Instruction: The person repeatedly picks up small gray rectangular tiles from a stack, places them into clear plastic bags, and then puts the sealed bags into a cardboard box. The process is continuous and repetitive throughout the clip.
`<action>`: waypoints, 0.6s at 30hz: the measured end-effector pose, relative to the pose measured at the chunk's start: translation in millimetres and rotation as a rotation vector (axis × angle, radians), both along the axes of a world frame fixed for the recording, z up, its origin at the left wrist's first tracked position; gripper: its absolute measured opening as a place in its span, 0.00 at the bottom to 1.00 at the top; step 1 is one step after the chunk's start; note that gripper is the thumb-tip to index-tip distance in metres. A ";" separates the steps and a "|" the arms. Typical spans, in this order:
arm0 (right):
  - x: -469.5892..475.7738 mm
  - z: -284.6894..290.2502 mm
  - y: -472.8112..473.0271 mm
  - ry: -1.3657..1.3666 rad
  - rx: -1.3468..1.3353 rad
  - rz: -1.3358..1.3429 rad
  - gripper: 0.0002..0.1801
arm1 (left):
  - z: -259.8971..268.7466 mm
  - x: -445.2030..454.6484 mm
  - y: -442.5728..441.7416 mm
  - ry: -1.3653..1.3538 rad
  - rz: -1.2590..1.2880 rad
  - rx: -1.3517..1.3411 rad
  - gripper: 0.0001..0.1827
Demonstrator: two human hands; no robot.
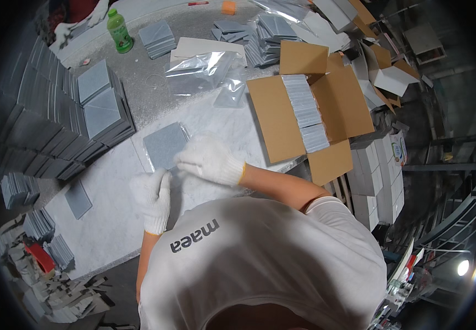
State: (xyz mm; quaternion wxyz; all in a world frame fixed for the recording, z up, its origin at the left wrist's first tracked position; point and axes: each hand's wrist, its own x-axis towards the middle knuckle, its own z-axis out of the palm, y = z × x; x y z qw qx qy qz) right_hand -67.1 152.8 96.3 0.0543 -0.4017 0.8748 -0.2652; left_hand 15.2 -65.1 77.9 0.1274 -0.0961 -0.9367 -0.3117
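Observation:
A grey square tile [164, 144] lies on a pale marble-like slab, in a clear plastic bag [147, 153] whose edges show around it. My left hand [152, 200], in a white knit glove, pinches the near edge of the bag. My right hand [211, 161], gloved the same way, has its fingers curled at the bag's near right corner and covers part of the tile. Film between the two hands is hard to make out. To the left, a loose grey tile [78, 200] rests on the slab [110, 206].
An open cardboard box [277, 119] holding rows of wrapped tiles stands at right. Tall tile stacks [52, 111] rise at left. Beyond are empty plastic bags [205, 74], more tiles [157, 39] and a green bottle [119, 32]. A red tool [40, 255] sits near scraps at lower left.

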 end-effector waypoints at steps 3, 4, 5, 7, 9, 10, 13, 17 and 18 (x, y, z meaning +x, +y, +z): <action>-11.2 -14.1 -3.0 0.061 -0.206 -0.143 0.10 | -7.4 -22.6 5.2 0.095 0.081 0.013 0.04; -15.6 -22.5 -6.4 0.140 -0.208 -0.143 0.10 | -11.2 -29.1 4.9 0.148 0.133 0.015 0.05; -22.0 -31.9 -6.1 0.218 -0.212 -0.142 0.11 | -15.3 -37.5 5.8 0.201 0.188 0.016 0.05; -35.6 -54.9 -20.9 0.358 -0.258 -0.103 0.13 | -24.3 -47.4 1.7 0.285 0.227 -0.012 0.07; -38.9 -49.7 -23.3 0.255 -0.265 -0.227 0.18 | -39.0 -58.1 1.5 0.254 0.236 0.050 0.08; -38.1 -38.4 -25.7 0.073 -0.235 -0.350 0.22 | -45.8 -61.5 2.4 0.218 0.254 0.071 0.09; -34.3 -48.0 -27.2 -0.322 -0.311 -0.596 0.35 | -46.9 -67.4 7.3 0.139 0.303 0.100 0.12; -38.9 -65.6 -28.2 -0.686 -0.484 -0.635 0.52 | -43.2 -69.8 6.7 -0.092 0.376 0.343 0.18; -37.3 -60.1 -30.9 -0.658 -0.409 -0.605 0.54 | -50.6 -70.4 6.3 -0.065 0.409 0.360 0.20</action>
